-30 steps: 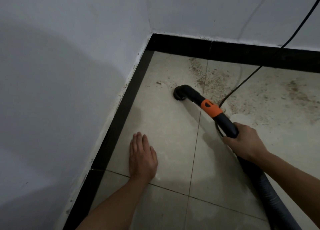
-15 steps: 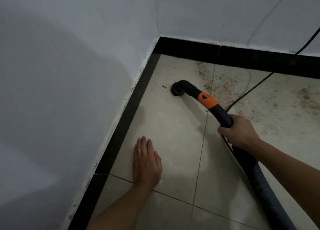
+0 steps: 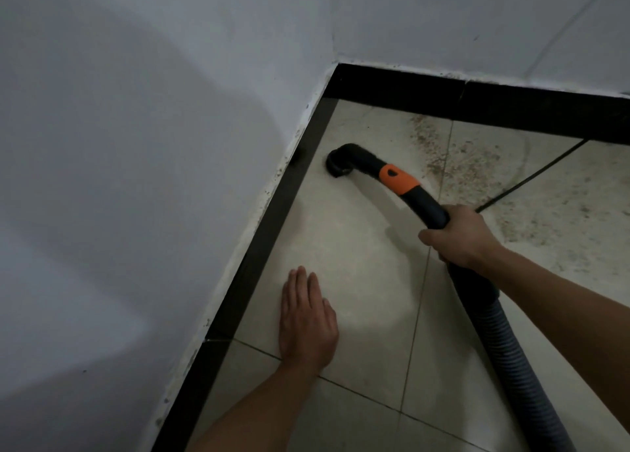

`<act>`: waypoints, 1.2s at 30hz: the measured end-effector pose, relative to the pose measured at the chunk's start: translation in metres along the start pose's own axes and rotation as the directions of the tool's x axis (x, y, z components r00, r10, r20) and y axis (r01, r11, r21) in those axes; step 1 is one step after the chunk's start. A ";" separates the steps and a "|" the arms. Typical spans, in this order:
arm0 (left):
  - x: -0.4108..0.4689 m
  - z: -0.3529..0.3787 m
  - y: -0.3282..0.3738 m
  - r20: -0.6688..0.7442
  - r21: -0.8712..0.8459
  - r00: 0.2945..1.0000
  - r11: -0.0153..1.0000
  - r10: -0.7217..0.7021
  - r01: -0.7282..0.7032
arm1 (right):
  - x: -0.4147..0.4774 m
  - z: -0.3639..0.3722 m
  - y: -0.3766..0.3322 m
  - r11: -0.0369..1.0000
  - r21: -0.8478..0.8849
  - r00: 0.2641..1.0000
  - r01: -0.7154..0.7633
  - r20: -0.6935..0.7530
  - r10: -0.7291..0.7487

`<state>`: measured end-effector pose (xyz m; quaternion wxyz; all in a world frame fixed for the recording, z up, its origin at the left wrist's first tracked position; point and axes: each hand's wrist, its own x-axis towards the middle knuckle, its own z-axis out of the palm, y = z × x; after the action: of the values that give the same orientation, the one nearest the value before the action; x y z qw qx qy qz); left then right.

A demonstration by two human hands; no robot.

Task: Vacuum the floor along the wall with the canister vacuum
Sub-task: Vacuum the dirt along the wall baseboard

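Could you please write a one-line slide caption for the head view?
Right hand grips the wand, its nozzle on the tile near the skirting; left hand rests flat on the tile.

Black skirting (image 3: 269, 233) is noted along both sides of the corner; a joint is visible in the far run. Its upper edge is lined by ragged white plaster (image 3: 271, 191), chipped and speckled. Brown grit (image 3: 453, 158) is scattered on the floor (image 3: 341, 247) near the far skirting. A thin black cable (image 3: 531, 175) is laid diagonally beside it. Dark grout lines (image 3: 414, 318) are seen crossing at right angles.
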<state>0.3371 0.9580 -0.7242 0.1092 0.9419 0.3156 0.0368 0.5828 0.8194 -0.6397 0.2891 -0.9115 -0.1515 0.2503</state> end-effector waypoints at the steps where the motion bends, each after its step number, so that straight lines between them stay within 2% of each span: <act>1: 0.000 0.000 0.000 0.003 -0.001 1.000 1.000 0.003 -0.003 | 0.000 0.003 -0.003 0.999 -0.025 0.999 0.037 0.039 -0.036; 3: 0.000 -0.001 0.001 0.005 -0.004 1.000 1.000 0.001 0.000 | 0.002 0.006 -0.011 0.995 -0.068 0.996 0.072 0.050 -0.069; 7: 0.001 -0.002 0.001 -0.005 -0.011 1.000 1.000 0.005 -0.005 | 0.010 0.012 -0.029 1.000 -0.027 0.998 0.009 -0.060 -0.010; 11: 0.001 -0.002 0.000 0.014 0.007 1.000 1.000 -0.002 0.002 | 0.005 0.020 -0.038 0.998 -0.038 0.999 0.045 0.028 -0.044; 14: 0.001 -0.002 0.000 0.012 -0.002 1.000 1.000 -0.007 0.007 | -0.003 0.011 -0.025 0.990 -0.109 0.995 0.085 0.068 -0.078; 17: 0.001 -0.002 -0.002 0.018 -0.022 1.000 1.000 0.007 -0.007 | -0.010 -0.005 -0.003 0.977 -0.202 0.997 0.071 -0.003 -0.073; 20: 0.013 -0.006 -0.001 0.043 -0.028 0.996 0.996 0.082 -0.081 | -0.009 -0.021 0.014 0.985 -0.168 0.990 -0.023 -0.141 -0.001; 22: 0.036 -0.008 0.001 0.026 -0.004 0.994 0.995 0.102 -0.102 | -0.002 -0.030 0.015 0.986 -0.155 0.984 -0.063 -0.176 0.035; 29: 0.105 0.007 0.031 0.038 -0.061 0.999 0.998 0.019 -0.017 | 0.045 -0.041 0.005 0.988 -0.081 0.966 -0.134 -0.232 0.112; 33: 0.103 0.014 0.030 -0.039 -0.061 0.998 0.997 0.042 -0.045 | 0.077 -0.042 -0.006 0.994 -0.042 0.978 -0.098 -0.190 0.089; 36: 0.105 0.015 0.030 -0.037 -0.086 0.999 0.995 0.039 -0.042 | 0.099 -0.043 -0.020 0.994 -0.101 0.981 -0.052 -0.193 0.032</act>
<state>0.4406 0.9948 -0.7319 0.1437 0.9416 0.2964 0.0695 0.6856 0.8573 -0.6336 0.2485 -0.9483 -0.1168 0.1593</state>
